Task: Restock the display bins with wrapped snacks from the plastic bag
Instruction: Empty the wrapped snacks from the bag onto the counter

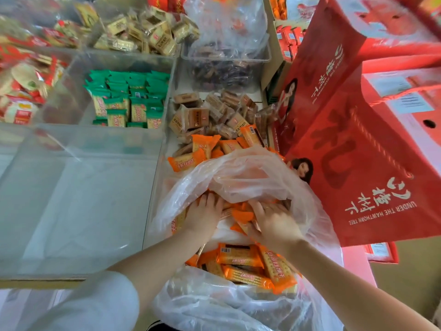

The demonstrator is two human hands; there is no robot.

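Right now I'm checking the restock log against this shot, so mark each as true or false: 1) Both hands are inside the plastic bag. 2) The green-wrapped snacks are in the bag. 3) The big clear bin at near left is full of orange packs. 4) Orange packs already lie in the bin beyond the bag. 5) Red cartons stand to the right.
1) True: the left hand and right hand are both among the orange packs in the plastic bag.
2) False: the green-wrapped snacks sit in a clear bin further back.
3) False: the near-left bin shows no packs.
4) True: the orange packs in the bin lie next to brown ones.
5) True: the red cartons.
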